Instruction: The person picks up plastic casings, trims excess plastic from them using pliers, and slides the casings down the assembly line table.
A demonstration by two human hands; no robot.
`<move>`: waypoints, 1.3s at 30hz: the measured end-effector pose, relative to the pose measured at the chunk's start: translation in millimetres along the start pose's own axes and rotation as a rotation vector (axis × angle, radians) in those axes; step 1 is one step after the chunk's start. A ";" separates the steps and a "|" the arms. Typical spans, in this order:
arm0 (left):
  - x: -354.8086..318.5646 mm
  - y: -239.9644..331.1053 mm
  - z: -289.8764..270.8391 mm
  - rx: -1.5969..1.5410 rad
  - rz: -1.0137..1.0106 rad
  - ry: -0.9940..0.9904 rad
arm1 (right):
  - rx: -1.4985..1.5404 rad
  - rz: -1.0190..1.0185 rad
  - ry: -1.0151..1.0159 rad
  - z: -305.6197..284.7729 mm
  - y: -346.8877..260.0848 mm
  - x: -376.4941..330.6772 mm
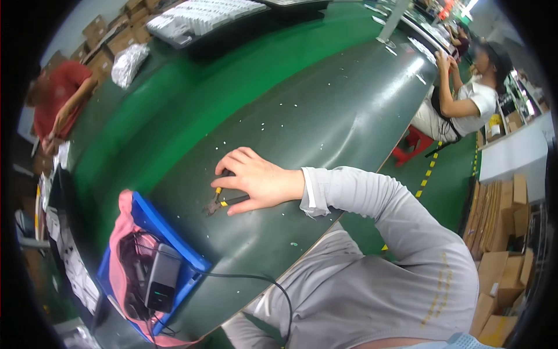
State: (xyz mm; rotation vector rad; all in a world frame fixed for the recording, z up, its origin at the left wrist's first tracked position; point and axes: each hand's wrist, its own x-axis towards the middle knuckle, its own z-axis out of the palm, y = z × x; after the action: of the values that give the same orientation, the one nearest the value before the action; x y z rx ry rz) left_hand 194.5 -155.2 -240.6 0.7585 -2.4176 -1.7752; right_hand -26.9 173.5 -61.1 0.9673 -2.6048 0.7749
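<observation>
My right hand [256, 180] reaches in from the right, palm down over the dark green tabletop [325, 128]. Its fingers curl round a small pair of cutting pliers [223, 203] with black and yellow handles. The short metal jaws stick out on the left, and much of the handles is hidden under the hand. My left hand is out of view. Left of the pliers stands a blue bin [168, 227] with pink cloth [120, 232] draped over its side. Inside lies a grey power bank [163, 276] among dark cables.
A black cable [244, 276] runs from the bin over the table edge towards me. Small white scraps dot the tabletop. Black trays of white parts [203, 20] stand across the green floor. One person [64, 96] works at far left, another [471, 99] sits on a red stool [411, 145].
</observation>
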 end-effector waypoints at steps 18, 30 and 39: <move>-30.6 -97.1 -31.7 -0.176 -0.581 -0.466 | -0.245 -0.146 0.575 -22.9 -79.0 -230.7; -53.8 -89.6 -61.0 -0.217 -0.805 -0.291 | 0.006 2.029 -0.170 175.2 -15.4 -485.3; -48.4 -43.0 -29.8 -0.194 -0.908 -0.204 | 0.040 2.158 -0.386 145.2 11.8 -475.6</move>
State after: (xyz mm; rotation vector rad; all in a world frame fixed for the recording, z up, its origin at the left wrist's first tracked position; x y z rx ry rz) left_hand 261.8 -171.3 -257.7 1.9400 -2.0782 -2.3931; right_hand 312.4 350.2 -379.0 -2.3555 -2.8684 0.7869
